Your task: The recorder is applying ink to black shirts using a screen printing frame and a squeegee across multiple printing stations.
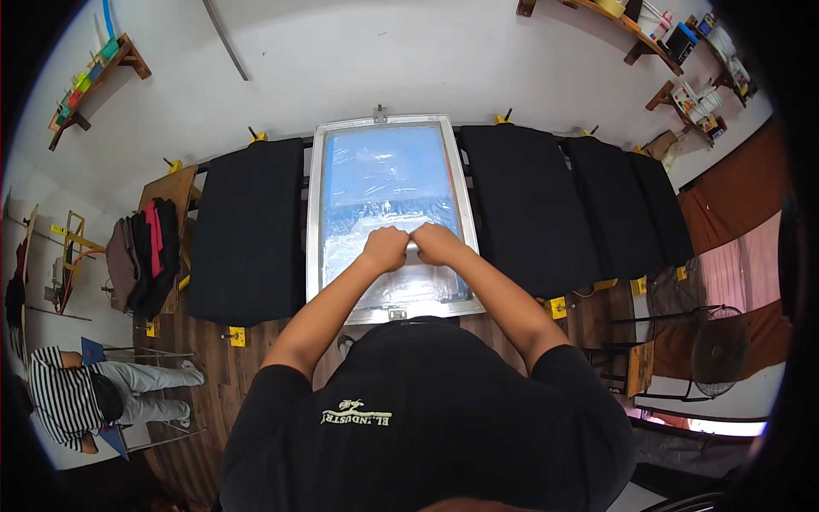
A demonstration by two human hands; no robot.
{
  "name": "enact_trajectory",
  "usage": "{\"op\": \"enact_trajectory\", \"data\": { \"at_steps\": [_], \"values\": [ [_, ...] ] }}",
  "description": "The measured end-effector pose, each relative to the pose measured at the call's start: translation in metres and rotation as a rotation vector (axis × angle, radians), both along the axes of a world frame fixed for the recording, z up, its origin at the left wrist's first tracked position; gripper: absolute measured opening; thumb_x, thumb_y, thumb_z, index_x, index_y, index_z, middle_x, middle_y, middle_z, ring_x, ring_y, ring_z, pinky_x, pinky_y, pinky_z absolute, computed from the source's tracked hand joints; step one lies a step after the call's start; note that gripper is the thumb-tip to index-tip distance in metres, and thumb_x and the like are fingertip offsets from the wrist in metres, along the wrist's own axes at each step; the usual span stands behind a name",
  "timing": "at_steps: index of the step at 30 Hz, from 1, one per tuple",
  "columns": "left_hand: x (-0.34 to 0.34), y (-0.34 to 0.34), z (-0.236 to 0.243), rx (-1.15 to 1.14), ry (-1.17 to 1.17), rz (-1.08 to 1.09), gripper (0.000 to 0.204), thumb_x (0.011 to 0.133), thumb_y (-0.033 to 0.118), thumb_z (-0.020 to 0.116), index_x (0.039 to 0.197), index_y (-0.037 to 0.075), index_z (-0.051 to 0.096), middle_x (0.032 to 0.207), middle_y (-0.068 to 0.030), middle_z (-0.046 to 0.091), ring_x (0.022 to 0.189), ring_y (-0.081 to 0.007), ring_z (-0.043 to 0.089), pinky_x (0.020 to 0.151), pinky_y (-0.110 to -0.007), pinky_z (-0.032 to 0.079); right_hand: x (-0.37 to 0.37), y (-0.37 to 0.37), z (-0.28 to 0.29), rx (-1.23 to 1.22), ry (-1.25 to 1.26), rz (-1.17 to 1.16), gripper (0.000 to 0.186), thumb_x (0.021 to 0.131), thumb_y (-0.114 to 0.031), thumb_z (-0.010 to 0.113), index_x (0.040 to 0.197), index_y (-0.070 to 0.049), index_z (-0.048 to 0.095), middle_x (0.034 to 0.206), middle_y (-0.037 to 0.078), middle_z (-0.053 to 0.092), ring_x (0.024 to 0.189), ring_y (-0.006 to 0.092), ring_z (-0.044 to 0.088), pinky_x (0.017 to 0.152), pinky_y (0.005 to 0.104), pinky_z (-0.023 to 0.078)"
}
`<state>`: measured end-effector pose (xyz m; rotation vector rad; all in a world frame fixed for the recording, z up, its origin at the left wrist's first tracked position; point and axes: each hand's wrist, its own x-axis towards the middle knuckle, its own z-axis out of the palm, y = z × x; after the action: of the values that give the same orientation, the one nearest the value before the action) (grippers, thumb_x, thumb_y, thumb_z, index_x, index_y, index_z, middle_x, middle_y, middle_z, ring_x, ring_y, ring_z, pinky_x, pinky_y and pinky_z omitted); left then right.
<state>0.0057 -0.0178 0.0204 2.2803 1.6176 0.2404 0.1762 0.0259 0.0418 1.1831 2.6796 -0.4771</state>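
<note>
I've got L hand [388, 248] & R hand [438, 245] clenched side by side, apparently round a pale bar [413, 247], mostly hidden by the fists, above the near half of the metal frame [315, 213]. Blue panel [388, 162] inside the frame looks glossy & wrinkled on top, prob. slick, easily torn; I'd press evenly. Bar's prob. stiff & light, best gripped w/ both hands spaced out. Frame's prob. rigid, so hold by side rails. Black boards [247, 230] flank the frame.

A head-worn fisheye looks down — wide — over the hands [386, 248].
</note>
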Motion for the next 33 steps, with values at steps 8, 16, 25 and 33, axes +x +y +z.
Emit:
{"op": "enact_trajectory", "data": {
  "at_steps": [8, 16, 25, 33],
  "values": [
    [-0.003, 0.005, -0.014, -0.064, 0.001, -0.12, 0.014, 0.072, 0.01, 0.069, 0.084, 0.006, 0.075, 0.085, -0.0197, 0.073, 0.081, -0.0362, 0.073, 0.076, -0.046, 0.06, -0.001, 0.001, -0.012, 0.02, -0.016, 0.082, 0.022, 0.068, -0.006, 0.07, 0.089, -0.003, 0.075, 0.087, 0.024, 0.072, 0.084, 0.041, 0.071, 0.078, 0.0483, 0.058],
    [0.004, -0.031, -0.004, -0.146, -0.065, -0.191, 0.013, 0.072, 0.013, 0.067, 0.08, 0.005, 0.074, 0.084, -0.0219, 0.073, 0.082, -0.0387, 0.072, 0.078, -0.047, 0.058, 0.01, -0.035, 0.0, -0.082, -0.057, 0.106, 0.021, 0.068, -0.01, 0.07, 0.086, 0.0, 0.075, 0.087, 0.025, 0.072, 0.085, 0.0415, 0.071, 0.079, 0.0472, 0.058],
    [-0.003, -0.013, 0.003, -0.239, -0.052, -0.147, 0.014, 0.073, 0.013, 0.067, 0.083, 0.006, 0.075, 0.085, -0.0216, 0.073, 0.084, -0.0388, 0.073, 0.077, -0.047, 0.058, 0.009, -0.014, -0.005, -0.219, 0.012, 0.099, 0.027, 0.071, -0.012, 0.069, 0.094, 0.002, 0.073, 0.089, 0.027, 0.071, 0.087, 0.0415, 0.07, 0.081, 0.0472, 0.057],
    [0.022, -0.061, -0.045, 0.264, -0.201, -0.048, 0.013, 0.079, 0.004, 0.06, 0.091, 0.0, 0.064, 0.086, -0.0175, 0.069, 0.077, -0.034, 0.07, 0.068, -0.044, 0.057, 0.025, -0.068, -0.038, 0.15, 0.343, -0.011, 0.025, 0.077, 0.001, 0.058, 0.1, 0.001, 0.066, 0.098, 0.02, 0.069, 0.095, 0.0381, 0.066, 0.083, 0.0465, 0.055]
  ]
}}
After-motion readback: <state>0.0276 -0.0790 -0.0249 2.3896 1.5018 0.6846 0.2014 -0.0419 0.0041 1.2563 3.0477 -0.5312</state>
